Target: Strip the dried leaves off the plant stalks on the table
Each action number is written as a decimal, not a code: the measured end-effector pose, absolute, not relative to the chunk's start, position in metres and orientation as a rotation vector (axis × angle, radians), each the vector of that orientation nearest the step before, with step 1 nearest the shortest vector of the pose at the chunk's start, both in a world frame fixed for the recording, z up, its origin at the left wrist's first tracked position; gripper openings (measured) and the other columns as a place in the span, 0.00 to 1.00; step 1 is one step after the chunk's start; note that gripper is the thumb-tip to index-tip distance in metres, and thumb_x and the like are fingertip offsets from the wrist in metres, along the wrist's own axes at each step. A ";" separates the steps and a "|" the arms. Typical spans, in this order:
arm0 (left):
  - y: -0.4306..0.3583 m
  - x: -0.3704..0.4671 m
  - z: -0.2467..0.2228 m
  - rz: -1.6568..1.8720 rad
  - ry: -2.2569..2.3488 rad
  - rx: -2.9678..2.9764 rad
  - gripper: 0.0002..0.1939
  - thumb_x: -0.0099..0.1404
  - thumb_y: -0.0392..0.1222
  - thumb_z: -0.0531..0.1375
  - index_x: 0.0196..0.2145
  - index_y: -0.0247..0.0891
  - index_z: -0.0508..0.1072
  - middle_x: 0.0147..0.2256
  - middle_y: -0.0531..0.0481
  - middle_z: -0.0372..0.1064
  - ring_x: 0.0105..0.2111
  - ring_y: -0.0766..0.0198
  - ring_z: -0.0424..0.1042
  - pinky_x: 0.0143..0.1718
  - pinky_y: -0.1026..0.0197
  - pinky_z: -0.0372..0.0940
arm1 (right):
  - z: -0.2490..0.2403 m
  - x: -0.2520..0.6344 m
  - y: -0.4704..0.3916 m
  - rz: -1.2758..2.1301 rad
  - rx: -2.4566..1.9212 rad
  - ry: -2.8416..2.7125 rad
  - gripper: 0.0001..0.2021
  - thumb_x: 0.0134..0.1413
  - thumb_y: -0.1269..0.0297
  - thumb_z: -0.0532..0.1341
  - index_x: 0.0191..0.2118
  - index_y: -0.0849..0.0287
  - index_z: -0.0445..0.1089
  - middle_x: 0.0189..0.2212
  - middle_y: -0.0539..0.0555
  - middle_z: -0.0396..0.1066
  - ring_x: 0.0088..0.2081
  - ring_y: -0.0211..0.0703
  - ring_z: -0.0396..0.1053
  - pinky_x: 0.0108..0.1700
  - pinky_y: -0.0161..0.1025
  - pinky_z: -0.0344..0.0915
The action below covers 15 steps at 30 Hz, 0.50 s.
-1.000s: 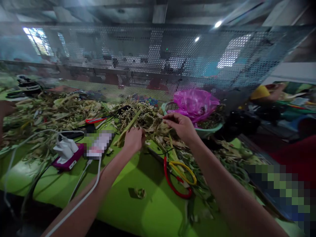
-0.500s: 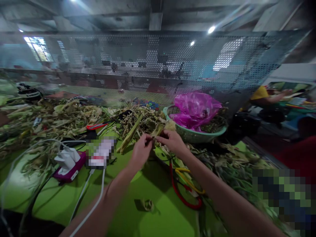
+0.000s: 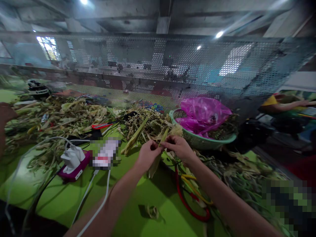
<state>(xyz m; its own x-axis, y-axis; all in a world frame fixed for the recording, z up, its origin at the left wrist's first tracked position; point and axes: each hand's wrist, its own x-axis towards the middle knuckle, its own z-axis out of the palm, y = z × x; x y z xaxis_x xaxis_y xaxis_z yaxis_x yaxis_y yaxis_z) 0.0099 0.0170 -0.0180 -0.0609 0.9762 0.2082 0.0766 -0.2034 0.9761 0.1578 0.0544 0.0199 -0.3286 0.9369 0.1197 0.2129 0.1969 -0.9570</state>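
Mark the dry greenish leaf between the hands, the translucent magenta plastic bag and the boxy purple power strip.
Greenish leaf (image 3: pixel 155 166): head view, lower part.
Magenta bag (image 3: pixel 206 112): head view, crumpled middle.
Purple power strip (image 3: pixel 84 163): head view, side face.

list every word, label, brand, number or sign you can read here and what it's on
No text is readable.
Black-and-white object: pale marks resembling lettering, too small to read.
Phone-like device: blocked out by pixelation.
Purple bag: dark patch, too blurred to tell if printed.
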 end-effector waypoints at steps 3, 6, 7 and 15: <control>0.017 0.008 -0.019 1.380 1.143 1.282 0.14 0.56 0.49 0.59 0.25 0.35 0.65 0.23 0.56 0.61 0.24 0.69 0.59 0.27 0.66 0.55 | 0.023 0.157 0.053 1.230 -1.083 -1.642 0.17 0.36 0.52 0.68 0.24 0.60 0.67 0.20 0.47 0.63 0.23 0.34 0.59 0.26 0.33 0.59; 0.017 0.007 -0.020 1.374 1.125 1.197 0.14 0.57 0.51 0.57 0.28 0.35 0.68 0.24 0.54 0.64 0.26 0.68 0.61 0.28 0.65 0.56 | 0.024 0.157 0.051 1.265 -1.064 -1.606 0.16 0.36 0.52 0.68 0.26 0.59 0.68 0.21 0.48 0.64 0.24 0.35 0.60 0.26 0.33 0.60; 0.017 0.007 -0.019 1.378 1.136 1.189 0.14 0.58 0.51 0.57 0.28 0.36 0.69 0.24 0.54 0.64 0.26 0.68 0.61 0.29 0.65 0.56 | 0.024 0.157 0.051 1.274 -1.059 -1.599 0.16 0.37 0.52 0.68 0.26 0.59 0.69 0.22 0.48 0.65 0.24 0.35 0.60 0.26 0.33 0.61; 0.018 0.006 -0.012 1.409 1.127 1.265 0.09 0.55 0.43 0.59 0.30 0.35 0.68 0.26 0.53 0.65 0.27 0.68 0.63 0.30 0.65 0.58 | 0.023 0.156 0.049 1.311 -1.036 -1.616 0.13 0.38 0.58 0.68 0.28 0.60 0.70 0.23 0.48 0.66 0.25 0.35 0.61 0.28 0.34 0.60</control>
<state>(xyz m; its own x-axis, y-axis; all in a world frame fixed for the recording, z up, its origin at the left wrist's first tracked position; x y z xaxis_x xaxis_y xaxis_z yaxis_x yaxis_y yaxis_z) 0.0061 0.0176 -0.0124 -0.0667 0.9830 0.1712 -0.0488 -0.1746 0.9834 0.1558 0.0494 0.0234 -0.3496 0.9332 0.0834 0.1108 0.1296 -0.9853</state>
